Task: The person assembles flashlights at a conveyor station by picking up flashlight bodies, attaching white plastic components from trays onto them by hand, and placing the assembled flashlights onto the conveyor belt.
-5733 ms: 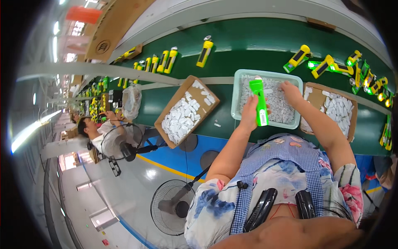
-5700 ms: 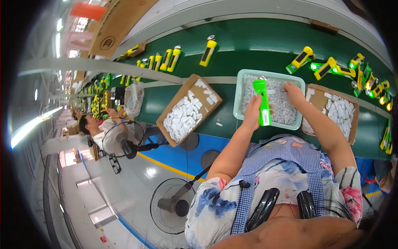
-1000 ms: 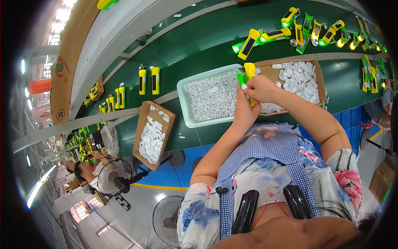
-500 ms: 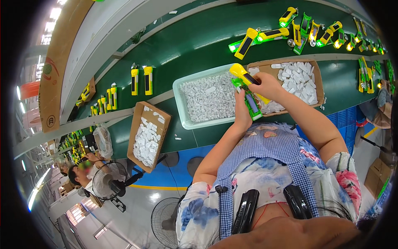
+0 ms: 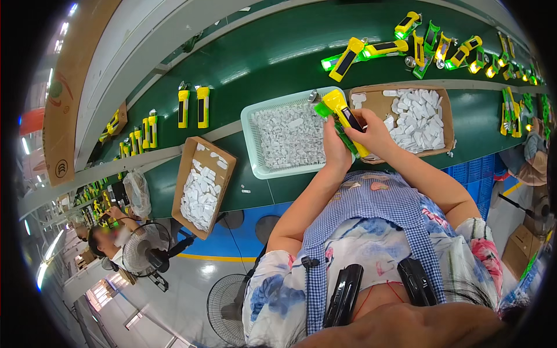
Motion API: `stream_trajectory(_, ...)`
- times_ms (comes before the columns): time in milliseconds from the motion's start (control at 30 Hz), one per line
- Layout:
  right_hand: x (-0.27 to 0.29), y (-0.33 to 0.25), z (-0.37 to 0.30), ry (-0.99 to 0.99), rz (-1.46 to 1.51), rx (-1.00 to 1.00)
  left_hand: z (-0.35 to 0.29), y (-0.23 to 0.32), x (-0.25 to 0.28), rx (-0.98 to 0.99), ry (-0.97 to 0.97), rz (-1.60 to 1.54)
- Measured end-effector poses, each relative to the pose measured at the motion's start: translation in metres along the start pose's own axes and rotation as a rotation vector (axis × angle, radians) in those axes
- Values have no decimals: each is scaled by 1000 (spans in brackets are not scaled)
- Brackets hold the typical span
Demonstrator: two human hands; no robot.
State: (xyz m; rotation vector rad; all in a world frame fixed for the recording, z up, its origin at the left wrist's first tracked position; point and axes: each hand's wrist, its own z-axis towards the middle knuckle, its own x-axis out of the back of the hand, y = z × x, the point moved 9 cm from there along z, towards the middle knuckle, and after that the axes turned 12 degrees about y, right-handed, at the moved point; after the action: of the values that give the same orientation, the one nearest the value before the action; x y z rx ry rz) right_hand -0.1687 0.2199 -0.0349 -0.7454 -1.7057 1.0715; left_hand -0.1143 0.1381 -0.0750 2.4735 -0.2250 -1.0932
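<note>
Both hands are closed on a flashlight in front of me, above the gap between the basket and the right-hand box. Its yellow casing half (image 5: 333, 98) has a dark panel on the upper face, and my right hand (image 5: 374, 138) grips it from the right. Beneath lies the green casing half (image 5: 321, 109), held from the left by my left hand (image 5: 337, 149). The yellow half covers most of the green one; I cannot tell whether they are fully joined. A silvery round part (image 5: 313, 96) shows at the far end.
Small clear pieces fill a pale green basket (image 5: 250, 145). White flat pieces lie in a right cardboard box (image 5: 371, 107) and a tilted left one (image 5: 180, 194). Several flashlights (image 5: 347, 60) lie along the green bench (image 5: 261, 75). Fans (image 5: 227, 307) and another person (image 5: 107, 239) are at lower left.
The yellow half has come down over the green half, hiding its inner side that showed before. My hands have drawn closer together around the flashlight.
</note>
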Motion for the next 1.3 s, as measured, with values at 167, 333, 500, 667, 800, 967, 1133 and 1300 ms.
stream_trajectory(167,-1,-25,-7,42,-70,155,-11,12,-13,-65,-44,44)
stream_trajectory(333,1,-42,-16,114,-92,284,-9,9,-9,-104,-71,49)
stream_trajectory(500,3,-57,-23,110,-125,424,-11,14,-9,-164,-5,163)
stream_trajectory(667,-8,-35,-25,8,-8,341,-9,23,-13,-96,-91,45)
stream_trajectory(800,-13,-28,-36,-275,-50,-55,-11,34,10,-56,-48,-34)
stream_trajectory(967,-47,-18,-50,-281,-447,182,-20,53,43,-254,233,213)
stream_trajectory(1133,-86,-20,-29,-657,-339,108,-24,87,94,-170,378,244)
stream_trajectory(1300,-109,4,42,-205,-783,661,-25,114,122,-127,330,238)
